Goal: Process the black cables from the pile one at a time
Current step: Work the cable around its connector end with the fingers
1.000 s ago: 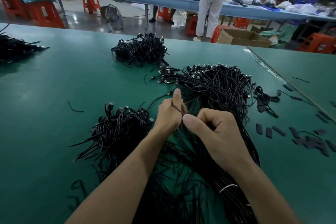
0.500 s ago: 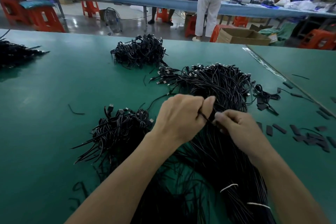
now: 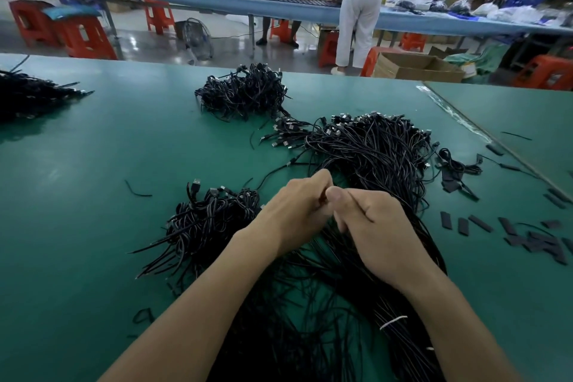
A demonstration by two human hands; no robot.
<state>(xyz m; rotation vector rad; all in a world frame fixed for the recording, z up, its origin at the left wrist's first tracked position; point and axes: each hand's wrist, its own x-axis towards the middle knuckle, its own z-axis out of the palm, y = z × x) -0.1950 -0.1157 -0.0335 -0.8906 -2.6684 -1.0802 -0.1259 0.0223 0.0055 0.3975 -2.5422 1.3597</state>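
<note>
Working 1 strand right above the pile (image 3: 375, 158);
Left hand (image 3: 294, 211), right hand (image 3: 375, 226) both pinch 1 cable (image 3: 323, 199); strands run forward-right.

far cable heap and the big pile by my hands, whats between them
Head view: loose plug ends fanned out from the big pile, over green mat.

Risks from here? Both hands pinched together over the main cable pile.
1. The cable end pinched between the left hand and right hand is nearly hidden; pulling it may drag neighbours out of the tangled main pile.
2. The right forearm passes over that pile by the white tie and might snag strands.
3. Loose sleeve pieces lie close by; dragged cables could scatter them.
</note>
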